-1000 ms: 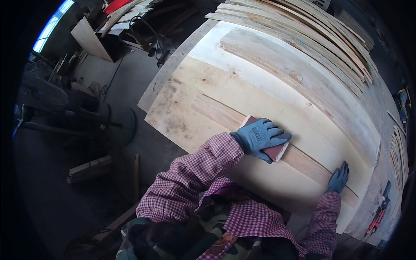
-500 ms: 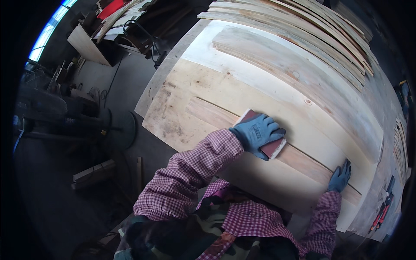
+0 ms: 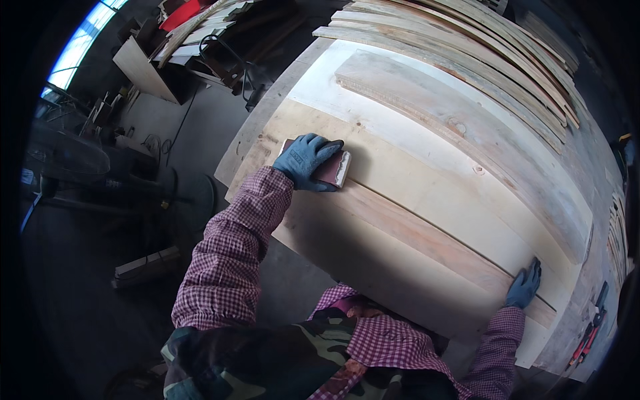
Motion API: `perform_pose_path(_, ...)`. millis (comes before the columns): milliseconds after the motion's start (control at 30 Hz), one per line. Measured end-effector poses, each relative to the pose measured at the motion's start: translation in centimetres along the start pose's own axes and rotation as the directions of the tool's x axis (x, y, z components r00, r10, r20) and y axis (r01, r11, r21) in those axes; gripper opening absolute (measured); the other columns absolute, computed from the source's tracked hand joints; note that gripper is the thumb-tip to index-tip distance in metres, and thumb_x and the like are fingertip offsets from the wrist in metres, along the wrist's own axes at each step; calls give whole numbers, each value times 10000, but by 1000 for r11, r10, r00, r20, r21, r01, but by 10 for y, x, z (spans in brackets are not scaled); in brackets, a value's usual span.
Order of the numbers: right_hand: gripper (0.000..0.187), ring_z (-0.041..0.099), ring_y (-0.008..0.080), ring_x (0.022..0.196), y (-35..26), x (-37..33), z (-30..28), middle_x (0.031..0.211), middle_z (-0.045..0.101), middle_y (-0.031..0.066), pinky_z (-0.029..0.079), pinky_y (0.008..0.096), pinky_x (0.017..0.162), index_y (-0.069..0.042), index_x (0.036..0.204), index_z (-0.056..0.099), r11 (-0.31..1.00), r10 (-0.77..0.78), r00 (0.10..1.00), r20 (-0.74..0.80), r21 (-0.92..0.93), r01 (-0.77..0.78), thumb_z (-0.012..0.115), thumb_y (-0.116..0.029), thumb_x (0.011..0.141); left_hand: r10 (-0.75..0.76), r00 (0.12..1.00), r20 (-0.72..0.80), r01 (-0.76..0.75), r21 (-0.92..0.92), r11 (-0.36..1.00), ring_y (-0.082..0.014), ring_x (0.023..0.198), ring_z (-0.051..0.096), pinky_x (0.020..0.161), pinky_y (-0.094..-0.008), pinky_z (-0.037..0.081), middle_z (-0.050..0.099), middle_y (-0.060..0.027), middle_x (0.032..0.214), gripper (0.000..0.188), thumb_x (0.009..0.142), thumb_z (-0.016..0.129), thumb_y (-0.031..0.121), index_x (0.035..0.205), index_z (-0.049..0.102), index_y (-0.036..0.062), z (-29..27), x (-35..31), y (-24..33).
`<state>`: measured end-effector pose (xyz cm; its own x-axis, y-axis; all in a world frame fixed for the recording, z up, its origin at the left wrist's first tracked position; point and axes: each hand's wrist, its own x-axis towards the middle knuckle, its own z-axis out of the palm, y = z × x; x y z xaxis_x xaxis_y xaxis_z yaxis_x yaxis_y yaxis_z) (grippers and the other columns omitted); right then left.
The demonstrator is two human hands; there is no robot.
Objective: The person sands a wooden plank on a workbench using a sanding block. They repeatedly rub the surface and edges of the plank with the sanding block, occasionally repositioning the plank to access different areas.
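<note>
The fingers of the left hand (image 3: 308, 163) are clamped around a reddish sanding block (image 3: 331, 172), on a long wood strip (image 3: 413, 228) beneath them. The right hand (image 3: 524, 285) lies across the strip's other end, fingers stretched out. Under both is a pale wood sheet (image 3: 400, 173) on the table (image 3: 280, 88); beyond the fingers lie a wide board (image 3: 420, 93) and piled slats (image 3: 460, 57).

Small dark print (image 3: 297, 158) on the left glove (image 3: 307, 163) — illegible.
</note>
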<state>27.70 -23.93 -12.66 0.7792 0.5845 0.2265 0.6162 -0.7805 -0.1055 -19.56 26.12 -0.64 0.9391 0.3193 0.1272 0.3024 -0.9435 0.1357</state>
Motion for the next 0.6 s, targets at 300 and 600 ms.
perform_pose_path(300,527,378,345,1422,7,-2,-10,1553,421,144,286,449,1180,-80,1515,412,1000,-11,1000,-1,0,11,499,-199,1009,386,922,-9,-379,-212,901,-336,1177,540,1046,-467,420,559,-146,1269,957,699,755,630,1453,476,111,32,37,104)
perform_pose_path(600,543,390,351,1411,7,-4,-5,1553,423,140,292,450,1179,-84,1515,413,1000,-16,1000,-20,8,16,525,-179,991,-81,997,-11,81,8,997,-356,1132,553,986,-489,467,572,-161,1255,1046,589,877,508,1458,462,100,1,-28,-20)
